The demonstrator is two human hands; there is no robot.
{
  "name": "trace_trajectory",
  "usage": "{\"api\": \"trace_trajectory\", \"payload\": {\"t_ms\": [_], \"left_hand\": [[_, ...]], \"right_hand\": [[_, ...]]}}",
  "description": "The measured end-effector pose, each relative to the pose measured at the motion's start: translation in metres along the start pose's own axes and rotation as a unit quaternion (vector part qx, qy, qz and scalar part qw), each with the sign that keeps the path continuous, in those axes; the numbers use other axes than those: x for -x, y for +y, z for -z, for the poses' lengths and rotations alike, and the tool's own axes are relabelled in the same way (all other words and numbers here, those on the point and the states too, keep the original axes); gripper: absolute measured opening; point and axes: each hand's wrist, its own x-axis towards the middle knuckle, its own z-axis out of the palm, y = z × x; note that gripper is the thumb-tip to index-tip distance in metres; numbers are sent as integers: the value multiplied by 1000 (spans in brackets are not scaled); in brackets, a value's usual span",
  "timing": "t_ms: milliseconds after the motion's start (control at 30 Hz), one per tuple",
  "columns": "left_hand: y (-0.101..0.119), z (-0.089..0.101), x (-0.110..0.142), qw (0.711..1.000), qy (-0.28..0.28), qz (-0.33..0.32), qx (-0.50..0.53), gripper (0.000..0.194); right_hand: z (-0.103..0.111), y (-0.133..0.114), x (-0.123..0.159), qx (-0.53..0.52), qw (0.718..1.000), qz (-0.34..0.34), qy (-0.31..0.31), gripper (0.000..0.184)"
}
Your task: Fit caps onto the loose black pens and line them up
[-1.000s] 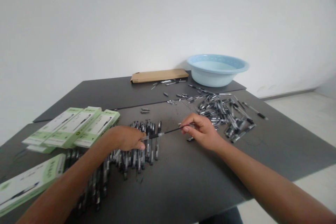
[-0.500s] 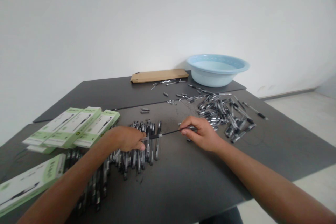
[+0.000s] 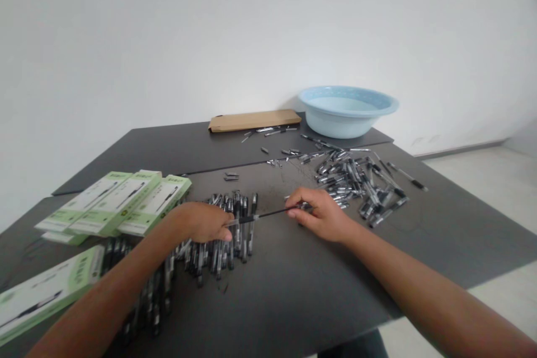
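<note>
The pen barrel point(image 3: 232, 222) is in my left fingers point(image 3: 222, 215), pinched at its clear end, with its black grip point(image 3: 246, 220) pointing away from them toward my right side. From the grip end a thin dark rod point(image 3: 271, 213) runs out to my right fingers point(image 3: 298, 194), where thumb and forefinger close on its far end. Barrel and rod make nearly one straight line across in front of me, the right end lying a little farther off than the left. The place where they meet sits between my two sets of fingers, slightly nearer the left; how deep the rod goes in, I can't tell. All this is above the desk point(image 3: 289, 285), with the barrel crossing over a row of pens point(image 3: 220, 254) and a heap of pens point(image 3: 356, 179) just beyond my right fingers.
</note>
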Motion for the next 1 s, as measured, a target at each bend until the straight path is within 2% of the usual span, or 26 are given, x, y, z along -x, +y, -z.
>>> {"api": "trace_trajectory", "payload": {"t_ms": [333,567,800,1000], "left_hand": [[-5,0,-3,1000,-6,3,10,47],[-4,3,0,1000,-11,0,29,45],[-8,1,-3,999,-11,-11,42,45],[-10,1,-5,998,-29,-21,52,40]], "right_hand": [[-2,2,0,-42,998,-19,-49,25],[0,4,2,-45,998,-19,-41,34],[6,2,3,-48,999,-7,-3,33],[7,2,4,-46,999,-18,-6,37]]}}
